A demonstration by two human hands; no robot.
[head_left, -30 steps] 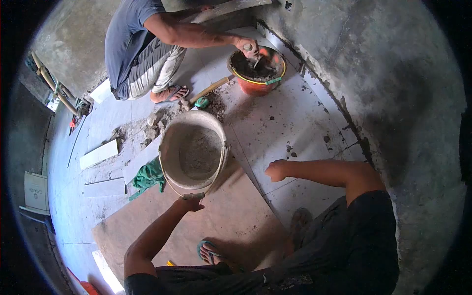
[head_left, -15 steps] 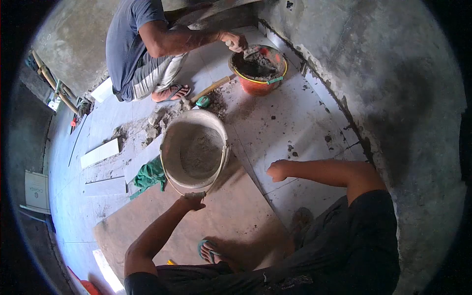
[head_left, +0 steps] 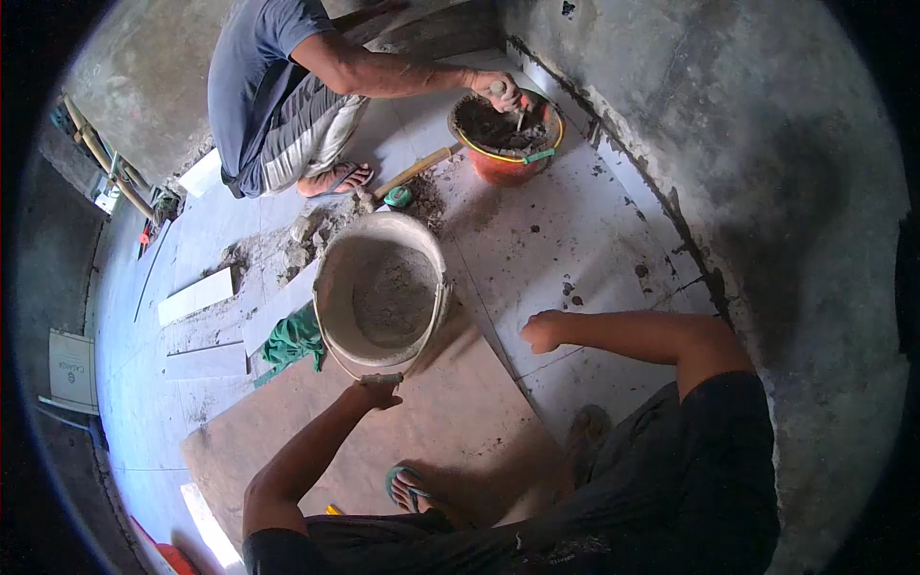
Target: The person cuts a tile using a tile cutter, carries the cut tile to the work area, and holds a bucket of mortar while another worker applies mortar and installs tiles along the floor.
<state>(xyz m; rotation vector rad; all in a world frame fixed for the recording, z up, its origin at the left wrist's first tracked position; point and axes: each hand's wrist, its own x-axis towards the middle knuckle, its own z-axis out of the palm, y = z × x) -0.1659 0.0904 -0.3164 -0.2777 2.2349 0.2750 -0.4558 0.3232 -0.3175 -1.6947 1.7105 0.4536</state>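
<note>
My left hand (head_left: 377,390) is closed around the grip of the wire handle on a pale bucket (head_left: 331,326). The bucket's handle leans toward me, and dry grey powder, like cement (head_left: 395,292), lies inside it. To the right, my right hand (head_left: 543,333) is curled in a fist above the tiles, with nothing visible in it. Past the pale bucket stands a red bucket (head_left: 503,171) with a yellow rim and dark wet mortar inside. A co-worker's hand (head_left: 500,88) grips a tool handle over that mortar.
A co-worker (head_left: 268,96) squats at the back left. Near the pale bucket lie a wooden-handled hammer (head_left: 412,172), a green tape measure (head_left: 398,196), rubble (head_left: 302,240) and a green cloth (head_left: 292,340). Cut tile pieces (head_left: 196,295) are on the left. A brown board (head_left: 383,450) lies underfoot; a concrete wall (head_left: 767,192) bounds the right.
The co-worker's hand has moved right and slightly down over the red bucket, and the tool now shows over the mortar. Both my hands and the pale bucket stay practically in place.
</note>
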